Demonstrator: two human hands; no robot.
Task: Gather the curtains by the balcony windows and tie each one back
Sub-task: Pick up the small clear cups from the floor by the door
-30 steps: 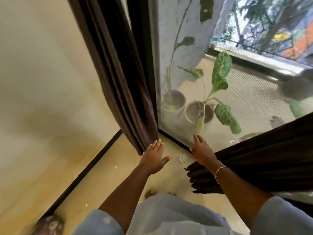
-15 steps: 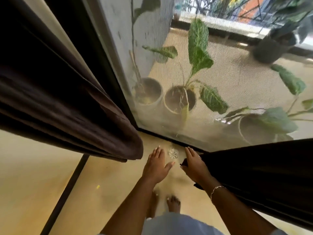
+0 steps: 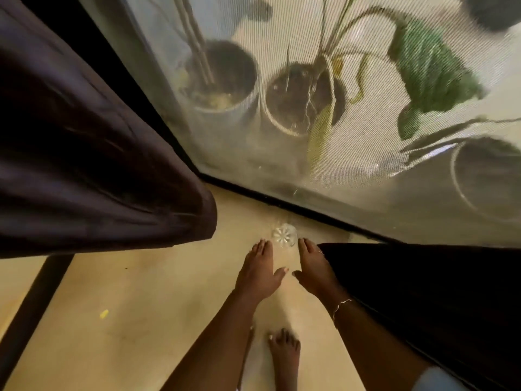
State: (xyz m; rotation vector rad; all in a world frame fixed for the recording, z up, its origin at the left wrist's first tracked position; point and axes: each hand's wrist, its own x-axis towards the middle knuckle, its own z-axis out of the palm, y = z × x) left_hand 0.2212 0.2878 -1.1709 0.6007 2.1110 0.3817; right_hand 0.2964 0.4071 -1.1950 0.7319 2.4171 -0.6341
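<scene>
Looking down onto a pale floor (image 3: 141, 320) running up to a meshed balcony window (image 3: 394, 207). Hanging bunched at left, a dark curtain (image 3: 84, 165); draping across the lower right, a second curtain (image 3: 437, 292). Reaching forward between them, left hand (image 3: 260, 273) and right hand (image 3: 314, 270), fingers straight and pressed together, gripping nothing, the right lying just beside the second curtain's edge.

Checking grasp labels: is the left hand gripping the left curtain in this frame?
No, the left hand is open with straight fingers, and bare floor shows between it and the left curtain.
</scene>
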